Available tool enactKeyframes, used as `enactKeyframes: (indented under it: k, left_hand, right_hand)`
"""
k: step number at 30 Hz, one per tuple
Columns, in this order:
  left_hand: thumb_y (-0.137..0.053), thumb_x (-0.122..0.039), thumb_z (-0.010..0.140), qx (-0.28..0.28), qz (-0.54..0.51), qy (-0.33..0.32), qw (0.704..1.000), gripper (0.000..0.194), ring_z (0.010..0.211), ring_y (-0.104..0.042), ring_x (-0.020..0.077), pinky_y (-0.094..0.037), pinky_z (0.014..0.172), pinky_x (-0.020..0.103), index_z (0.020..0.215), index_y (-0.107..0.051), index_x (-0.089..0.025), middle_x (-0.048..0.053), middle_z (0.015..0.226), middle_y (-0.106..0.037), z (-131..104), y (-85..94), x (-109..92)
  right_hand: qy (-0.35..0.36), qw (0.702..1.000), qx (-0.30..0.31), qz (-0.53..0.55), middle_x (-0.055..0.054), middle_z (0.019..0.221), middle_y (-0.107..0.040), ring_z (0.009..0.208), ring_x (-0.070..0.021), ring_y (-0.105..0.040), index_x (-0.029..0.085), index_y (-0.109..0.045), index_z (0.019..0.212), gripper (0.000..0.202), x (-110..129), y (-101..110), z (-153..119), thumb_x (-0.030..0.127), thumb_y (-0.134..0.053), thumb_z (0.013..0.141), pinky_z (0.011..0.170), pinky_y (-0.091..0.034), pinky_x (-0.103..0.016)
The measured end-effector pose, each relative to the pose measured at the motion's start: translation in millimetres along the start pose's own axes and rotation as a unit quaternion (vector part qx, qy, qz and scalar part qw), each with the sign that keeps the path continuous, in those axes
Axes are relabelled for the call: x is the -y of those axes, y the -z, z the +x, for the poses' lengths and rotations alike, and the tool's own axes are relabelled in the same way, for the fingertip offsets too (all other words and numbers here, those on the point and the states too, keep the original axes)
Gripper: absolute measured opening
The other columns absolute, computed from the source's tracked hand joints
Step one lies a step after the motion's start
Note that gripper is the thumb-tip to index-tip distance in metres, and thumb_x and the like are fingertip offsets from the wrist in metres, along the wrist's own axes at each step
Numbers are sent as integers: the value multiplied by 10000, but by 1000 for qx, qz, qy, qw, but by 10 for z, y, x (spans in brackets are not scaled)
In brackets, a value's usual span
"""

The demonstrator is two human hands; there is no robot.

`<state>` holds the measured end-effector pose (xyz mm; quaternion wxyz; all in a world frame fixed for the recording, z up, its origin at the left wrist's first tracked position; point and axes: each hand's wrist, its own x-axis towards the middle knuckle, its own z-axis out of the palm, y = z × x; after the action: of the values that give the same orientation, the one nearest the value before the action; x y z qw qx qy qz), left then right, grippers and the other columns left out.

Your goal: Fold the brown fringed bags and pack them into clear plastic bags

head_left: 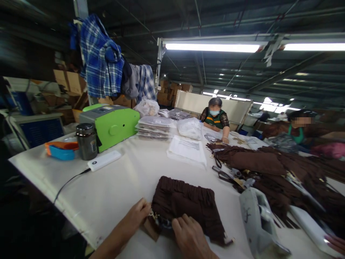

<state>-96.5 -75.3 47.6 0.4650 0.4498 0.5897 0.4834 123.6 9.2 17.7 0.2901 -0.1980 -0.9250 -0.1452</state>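
Observation:
A dark brown garment [185, 201] with a gathered, elastic-looking edge lies folded on the white table in front of me. My left hand [140, 213] is closed at its left edge, fingers pinched together. Just beside those fingers, a brown cardboard hang tag [151, 229] and some gold-coloured trim dangle. My right hand [191, 233] presses on the garment's near edge with curled fingers; its fingertips are partly hidden. Between the hands is a dark, shiny patch that I cannot make out.
To the right stand a grey tape dispenser [253, 219] and a heap of brown garments [258, 162] with scissors [226, 175]. A green machine [115, 124], a dark jar [86, 142], a white power bank [104, 160] and bagged stacks [155, 127] lie beyond. Two people sit across the table.

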Motion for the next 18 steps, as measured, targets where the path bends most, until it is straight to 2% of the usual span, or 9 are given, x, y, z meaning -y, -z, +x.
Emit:
enactKeyframes:
  k: [3, 6, 8, 11, 14, 16, 18]
  left_hand:
    - [-509, -622, 832, -4, -136, 52, 989, 402, 760, -649, 213, -488, 717, 342, 792, -383, -243, 12, 792, -640, -39, -103, -7]
    - [-691, -599, 732, -10, -314, 114, 942, 459, 805, -676, 238, -511, 730, 371, 864, -454, -228, 52, 920, -673, -112, -134, -12]
    - [-711, -603, 722, -6, -350, 130, 928, 492, 837, -679, 263, -522, 731, 402, 943, -507, -213, 94, 1016, -671, -170, -126, 15]
    - [-756, -584, 673, -22, -313, 97, 945, 633, 924, -664, 287, -519, 783, 435, 1132, -517, -220, 143, 1186, -616, -237, -145, 131]
    - [-837, -385, 560, -57, -196, 1, 979, 939, 893, -646, 267, -506, 824, 414, 1378, -398, -241, 157, 1331, -535, -252, -233, 285]
    - [-766, -247, 581, -73, -107, -30, 991, 984, 783, -629, 223, -516, 762, 379, 1459, -323, -265, 142, 1409, -478, -232, -295, 366]
    - [-681, -171, 598, -81, -54, -27, 995, 954, 716, -608, 190, -511, 670, 329, 1473, -319, -288, 117, 1434, -464, -208, -318, 420]
  right_hand:
    - [-21, 999, -7, 47, 31, 659, -588, 597, -186, -538, 244, -446, 786, 276, -46, -21, -20, 6, -507, 659, 578, -312, -312]
    - [-29, 997, -31, 60, 24, 656, -589, 613, -188, -536, 242, -480, 805, 203, -77, -65, -81, 48, -487, 744, 605, -311, -310]
    - [-20, 997, -46, 63, 14, 680, -612, 639, -194, -544, 242, -518, 844, 140, -82, -86, -142, 113, -466, 832, 641, -318, -314]
    - [-8, 996, -58, 73, 0, 754, -663, 669, -194, -557, 241, -550, 867, 150, -74, -84, -228, 236, -419, 940, 681, -321, -322]
    - [6, 995, -77, 68, 5, 758, -675, 651, -188, -543, 239, -551, 807, 237, -78, -54, -290, 284, -392, 977, 680, -309, -328]
    - [11, 995, -72, 61, 10, 744, -668, 653, -188, -536, 238, -557, 796, 252, -98, -38, -324, 267, -389, 981, 684, -304, -328]
    - [2, 997, -56, 54, 7, 757, -663, 682, -193, -536, 237, -564, 800, 243, -127, -32, -355, 228, -394, 973, 705, -306, -329]
